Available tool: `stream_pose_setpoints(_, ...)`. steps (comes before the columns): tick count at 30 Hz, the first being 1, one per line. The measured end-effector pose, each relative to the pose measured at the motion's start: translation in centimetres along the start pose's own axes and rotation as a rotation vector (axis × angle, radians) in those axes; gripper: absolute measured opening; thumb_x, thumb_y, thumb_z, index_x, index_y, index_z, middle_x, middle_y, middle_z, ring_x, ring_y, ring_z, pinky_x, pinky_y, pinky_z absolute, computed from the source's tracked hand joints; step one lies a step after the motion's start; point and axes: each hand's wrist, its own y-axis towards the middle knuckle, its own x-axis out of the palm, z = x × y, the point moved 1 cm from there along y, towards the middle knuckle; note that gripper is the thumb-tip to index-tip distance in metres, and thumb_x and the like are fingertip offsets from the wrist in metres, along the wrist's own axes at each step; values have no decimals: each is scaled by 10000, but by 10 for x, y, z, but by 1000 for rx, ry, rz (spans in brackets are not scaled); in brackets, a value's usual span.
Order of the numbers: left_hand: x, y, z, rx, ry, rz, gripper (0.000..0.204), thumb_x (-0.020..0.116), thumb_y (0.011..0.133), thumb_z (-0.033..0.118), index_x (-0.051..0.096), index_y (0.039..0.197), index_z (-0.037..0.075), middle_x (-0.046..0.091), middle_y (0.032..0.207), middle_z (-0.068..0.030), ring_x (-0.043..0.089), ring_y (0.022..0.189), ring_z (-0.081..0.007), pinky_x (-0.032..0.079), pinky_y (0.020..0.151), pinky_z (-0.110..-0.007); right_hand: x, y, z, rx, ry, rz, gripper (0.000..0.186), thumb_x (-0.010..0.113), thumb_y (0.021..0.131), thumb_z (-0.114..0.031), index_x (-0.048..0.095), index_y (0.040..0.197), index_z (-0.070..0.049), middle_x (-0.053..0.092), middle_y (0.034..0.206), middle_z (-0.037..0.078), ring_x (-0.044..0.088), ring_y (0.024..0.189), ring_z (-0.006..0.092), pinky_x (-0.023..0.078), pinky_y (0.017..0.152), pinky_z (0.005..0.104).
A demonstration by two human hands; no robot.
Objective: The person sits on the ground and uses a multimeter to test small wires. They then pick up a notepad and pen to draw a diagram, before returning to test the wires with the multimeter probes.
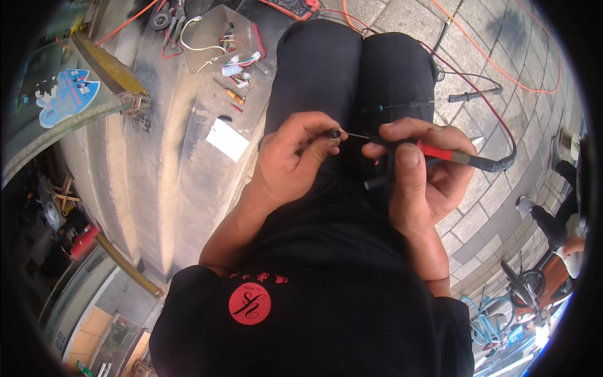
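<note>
Over my lap (320,56), my left hand (292,160) pinches a small dark cylindrical piece (334,134) between thumb and fingertips. My right hand (427,182) grips a red-and-black test probe (443,152), its thin metal tip (357,136) pointing left at the small piece; whether they touch I cannot tell. A red lead runs from the probe up past my knee. A black rod (375,183) shows beneath my right fingers, and a silver pointed tip (476,142) sticks out behind them. A second, dark probe (465,97) lies out past my right thigh.
To my left on the step (163,188) are a clear bag (207,38) with connectors, a screwdriver (235,95), a white card (227,139) and tools. A red meter (282,7) sits beyond. A glass panel (56,138) stands far left. At right, another person's legs (546,220) and bicycles (496,314) show.
</note>
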Motion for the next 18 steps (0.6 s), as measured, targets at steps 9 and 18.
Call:
stream_pose_setpoints(9, 1, 1, 3, 2, 29, -4, 231, 632, 1035, -62, 595, 1260, -25, 768, 1074, -130, 748, 927, -147, 615, 849, -281, -5, 2, 4, -44, -6, -41, 274, 620, 1068, -64, 437, 1272, -57, 680, 1143, 262, 741, 833, 254, 628, 800, 355)
stream_pose_setpoints(18, 0, 1, -2, 35, 24, -1, 234, 636, 1031, -67, 597, 1259, -30, 773, 1066, -133, 753, 926, -149, 618, 841, -280, -4, 3, 7, -77, 10, -56, 273, 603, 1066, -31, 433, 1278, -46, 679, 1141, 272, 744, 837, 261, 632, 801, 356)
